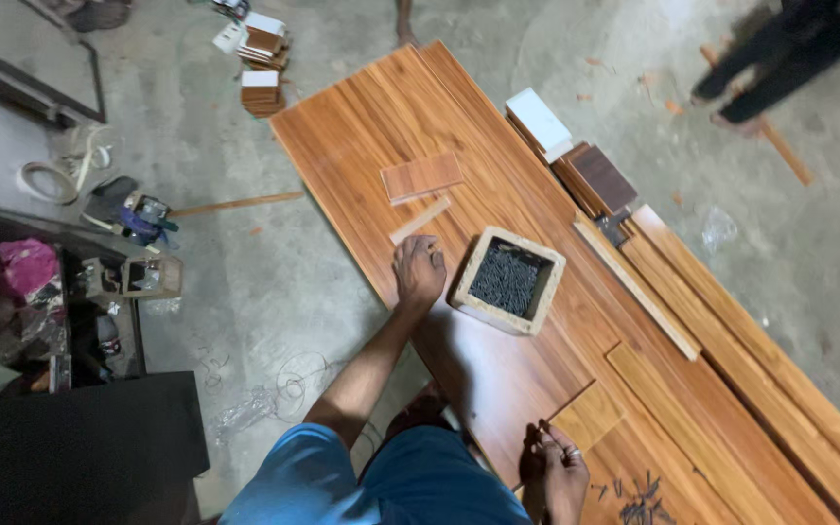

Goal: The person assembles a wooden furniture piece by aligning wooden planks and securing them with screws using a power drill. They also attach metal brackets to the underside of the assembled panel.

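Right hand [564, 469], near edge: fingers curled onto small wood offcut [587, 415], loose nails [642, 498] beside. Left hand [418, 272]: flat on long plank [371, 126], holding nothing, touching nail box [509, 280]. Risk: a nudge could tip the box; strays could prick fingers.

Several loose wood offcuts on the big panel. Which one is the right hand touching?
The small square offcut at the panel's near edge, under the right hand. The flat rectangular piece and thin strip lie beyond the left hand, untouched.
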